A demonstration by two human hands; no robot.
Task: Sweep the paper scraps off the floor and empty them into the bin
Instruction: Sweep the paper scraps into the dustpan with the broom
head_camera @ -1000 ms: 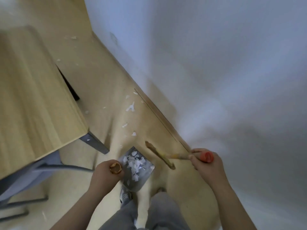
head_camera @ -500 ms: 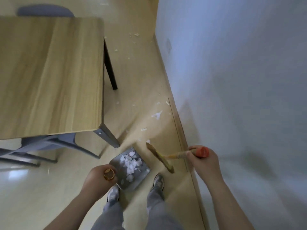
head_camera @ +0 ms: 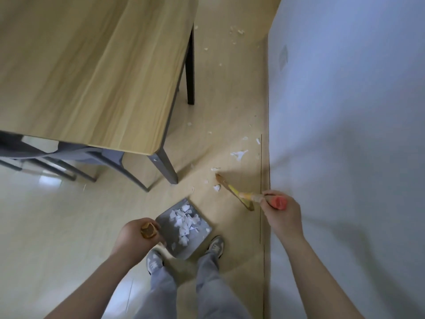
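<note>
Beside wall [head_camera: 345, 134], right hand [head_camera: 281, 211] grips broom [head_camera: 234, 192], left hand [head_camera: 135, 236] dustpan [head_camera: 184, 229]

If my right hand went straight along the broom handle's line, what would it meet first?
Probably the small white paper scrap just past the straw broom the right hand grips; depth unclear.
</note>
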